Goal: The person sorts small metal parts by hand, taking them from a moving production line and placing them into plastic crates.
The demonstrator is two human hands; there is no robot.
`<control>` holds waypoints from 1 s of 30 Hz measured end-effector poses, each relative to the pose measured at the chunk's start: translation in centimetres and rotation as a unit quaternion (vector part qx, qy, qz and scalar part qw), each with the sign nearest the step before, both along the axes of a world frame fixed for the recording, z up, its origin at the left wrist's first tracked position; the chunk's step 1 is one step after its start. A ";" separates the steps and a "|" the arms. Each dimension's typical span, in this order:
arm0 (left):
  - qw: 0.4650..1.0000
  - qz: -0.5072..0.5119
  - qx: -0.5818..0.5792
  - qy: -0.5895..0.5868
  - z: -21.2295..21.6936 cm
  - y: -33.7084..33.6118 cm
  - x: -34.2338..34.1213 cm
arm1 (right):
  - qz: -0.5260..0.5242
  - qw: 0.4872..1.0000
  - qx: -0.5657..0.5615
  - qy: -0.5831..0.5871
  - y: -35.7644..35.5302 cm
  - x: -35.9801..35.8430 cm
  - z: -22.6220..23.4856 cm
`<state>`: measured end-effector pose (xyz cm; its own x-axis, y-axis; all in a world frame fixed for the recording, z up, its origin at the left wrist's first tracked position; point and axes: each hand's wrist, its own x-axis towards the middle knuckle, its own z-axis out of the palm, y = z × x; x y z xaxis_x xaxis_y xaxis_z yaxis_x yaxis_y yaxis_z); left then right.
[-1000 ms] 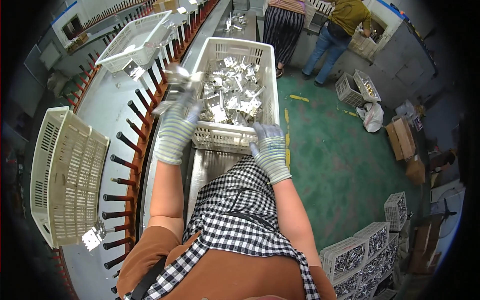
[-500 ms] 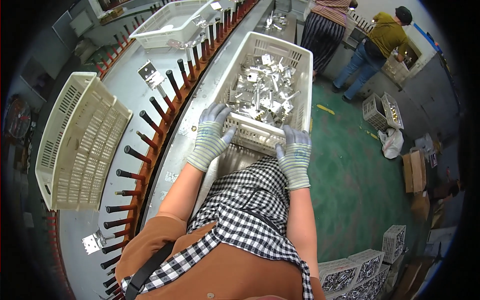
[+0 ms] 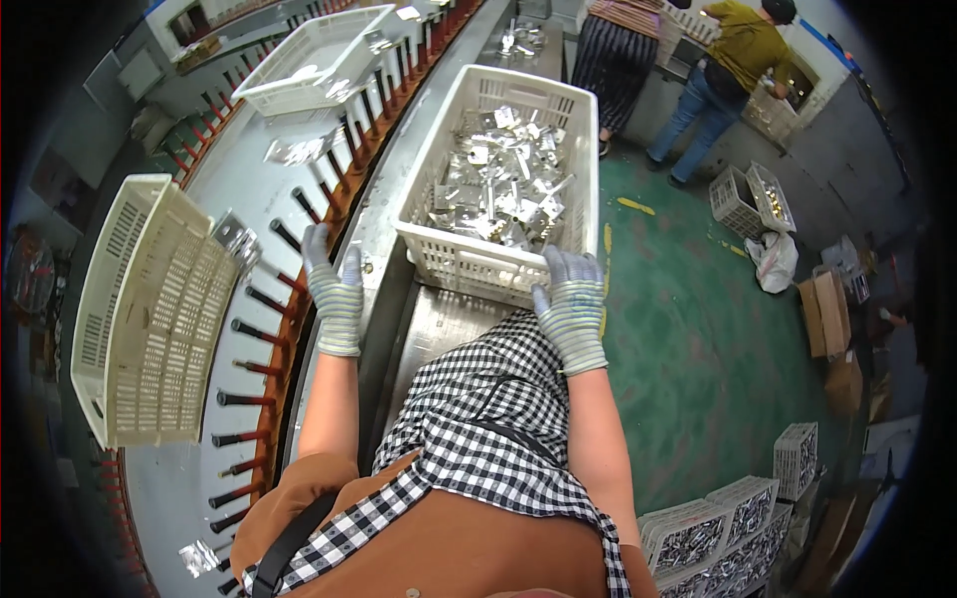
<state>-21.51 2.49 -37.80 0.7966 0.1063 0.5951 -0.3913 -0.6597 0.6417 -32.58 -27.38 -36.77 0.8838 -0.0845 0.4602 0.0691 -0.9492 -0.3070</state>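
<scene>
- Knitted grey gloves covered both hands; the right hand [image 3: 571,307] lay curled over the near rim of the white crate [image 3: 501,267], fingers bent down onto its wall, holding it at the near right corner.
- The left hand [image 3: 334,291] had come off that rim since half a second ago and hung flat and open, holding nothing, over the edge of the metal bench [image 3: 384,234] just left of the crate.
- The crate stood on the steel chute [image 3: 446,324] in front of the person, its near wall at the chute's upper end, loaded with loose stamped metal parts [image 3: 498,189].
- Compared with the earlier frames it sat farther from the body, so the shove along the chute looked largely finished, with only one hand steadying it.
- Left of the open hand ran a row of red-and-black pegs [image 3: 267,299] along the bench edge.
- An empty cream basket [image 3: 150,309] lay tipped on the grey conveyor near its left edge; another white basket [image 3: 324,55] sat toward the far end.
- Two other people [image 3: 698,60] stood at the far right by a machine.
</scene>
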 end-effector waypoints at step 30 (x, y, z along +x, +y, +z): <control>0.966 0.068 -0.135 -0.212 6.3 1.9 -1.3 | 0.011 1.000 0.005 -0.015 -0.1 -0.2 -0.1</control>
